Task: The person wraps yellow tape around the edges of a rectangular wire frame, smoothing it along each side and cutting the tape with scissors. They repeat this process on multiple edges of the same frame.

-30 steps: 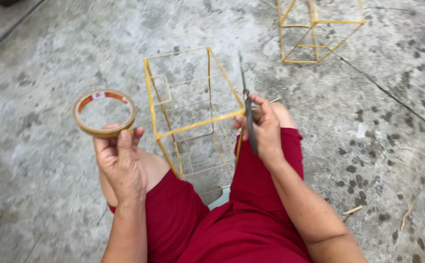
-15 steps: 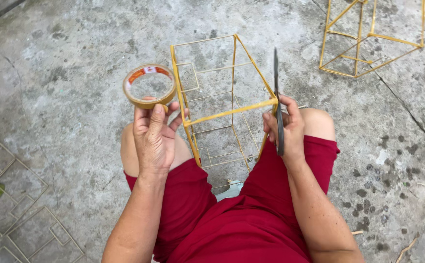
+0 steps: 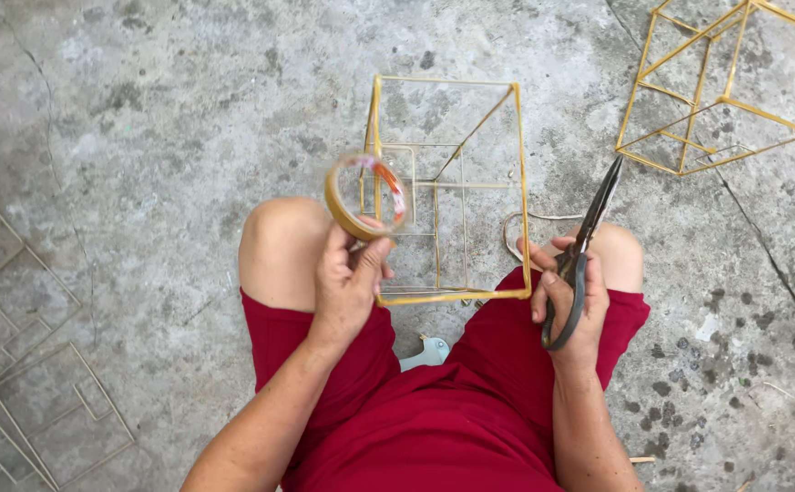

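Left hand [image 3: 347,282]: fingers curled round a roll of tape [image 3: 367,196], pinching its lower edge – roll was a bit blurred, held up in front of the frame's near-left corner.
Right hand [image 3: 569,305]: wrapped shut around the handles of dark scissors [image 3: 584,246], blades together, pointing up and away.
Stick frame [image 3: 452,182]: yellow box-shaped thing sitting between the knees, its near bottom edge just above the red shorts [image 3: 434,419].
Further off: another stick frame [image 3: 725,82] on the concrete floor [image 3: 142,109], top right – well apart.
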The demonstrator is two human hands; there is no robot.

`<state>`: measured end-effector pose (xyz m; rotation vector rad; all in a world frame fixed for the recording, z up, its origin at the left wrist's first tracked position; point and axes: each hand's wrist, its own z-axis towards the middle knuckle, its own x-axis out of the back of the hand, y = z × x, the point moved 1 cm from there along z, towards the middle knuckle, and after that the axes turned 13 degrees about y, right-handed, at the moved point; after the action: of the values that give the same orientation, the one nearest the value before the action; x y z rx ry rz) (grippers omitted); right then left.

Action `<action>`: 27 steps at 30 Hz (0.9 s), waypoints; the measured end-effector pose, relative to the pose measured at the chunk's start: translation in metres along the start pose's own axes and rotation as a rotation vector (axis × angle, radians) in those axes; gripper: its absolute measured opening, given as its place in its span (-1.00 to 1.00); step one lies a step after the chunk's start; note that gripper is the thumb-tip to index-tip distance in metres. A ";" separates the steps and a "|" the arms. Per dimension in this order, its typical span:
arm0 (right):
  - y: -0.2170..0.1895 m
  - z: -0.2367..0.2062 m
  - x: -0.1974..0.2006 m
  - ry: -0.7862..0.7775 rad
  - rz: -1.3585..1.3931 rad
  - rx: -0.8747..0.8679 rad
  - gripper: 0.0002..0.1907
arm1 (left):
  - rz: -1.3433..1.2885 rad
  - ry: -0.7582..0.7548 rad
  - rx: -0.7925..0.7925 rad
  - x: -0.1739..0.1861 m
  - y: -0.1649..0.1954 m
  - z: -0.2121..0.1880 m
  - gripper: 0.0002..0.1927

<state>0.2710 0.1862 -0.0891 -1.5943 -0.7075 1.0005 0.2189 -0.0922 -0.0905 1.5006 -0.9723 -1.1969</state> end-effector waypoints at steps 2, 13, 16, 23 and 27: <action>-0.002 0.004 -0.004 0.023 -0.093 -0.009 -0.64 | 0.053 -0.037 0.005 0.003 -0.001 -0.018 -0.81; 0.002 -0.031 0.001 0.015 -0.466 -0.004 -0.59 | 0.274 -0.185 -0.116 0.020 0.026 -0.056 -0.85; 0.016 -0.051 0.012 0.085 -0.390 0.088 -0.58 | 0.291 -0.251 -0.192 0.020 0.029 -0.052 -0.82; 0.021 -0.072 0.020 0.043 -0.451 0.250 -0.61 | 0.056 -0.091 -0.292 -0.002 0.006 -0.058 -0.82; 0.014 -0.070 0.015 0.036 -0.541 0.043 -0.60 | 0.190 -0.036 -0.198 -0.003 -0.003 -0.061 -0.80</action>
<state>0.3392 0.1627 -0.1009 -1.2770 -1.0154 0.5818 0.2785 -0.0770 -0.0883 1.2076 -0.9668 -1.1504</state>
